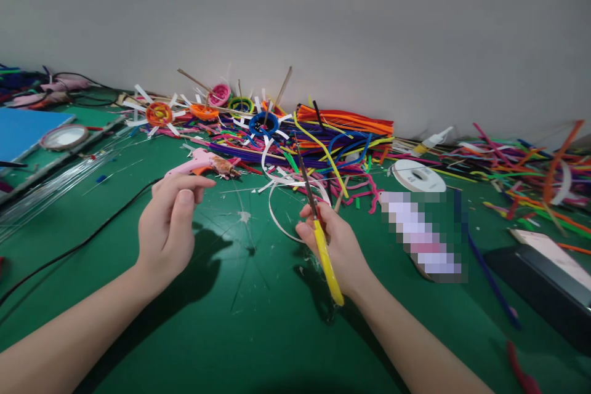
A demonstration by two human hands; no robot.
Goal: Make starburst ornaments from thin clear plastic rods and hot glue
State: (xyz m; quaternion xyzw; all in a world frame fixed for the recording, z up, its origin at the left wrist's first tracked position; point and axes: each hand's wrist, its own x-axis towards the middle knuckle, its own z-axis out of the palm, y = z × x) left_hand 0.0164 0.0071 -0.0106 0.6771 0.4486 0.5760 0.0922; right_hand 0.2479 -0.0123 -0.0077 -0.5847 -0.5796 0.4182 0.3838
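Note:
My right hand (339,237) grips a pair of scissors with yellow handles (325,258). The blades (307,178) point up and away from me and look closed. A loop of narrow white ribbon (277,221) curls just behind and left of that hand. My left hand (166,221) is raised over the table, its fingers loosely bent and the thumb apart from the index finger. I see nothing in it. Right behind it lies a pink hot glue gun (198,163) with an orange trigger, its nozzle stained and pointing right.
Small woven pipe-cleaner bowls, including a blue one (263,125) and an orange one (159,114) with white strips, sit at the back among piled pipe cleaners (346,120). A white ribbon spool (419,176), glue bottle (431,140) and dark box (545,286) are rightward; a tape roll (64,136) is left.

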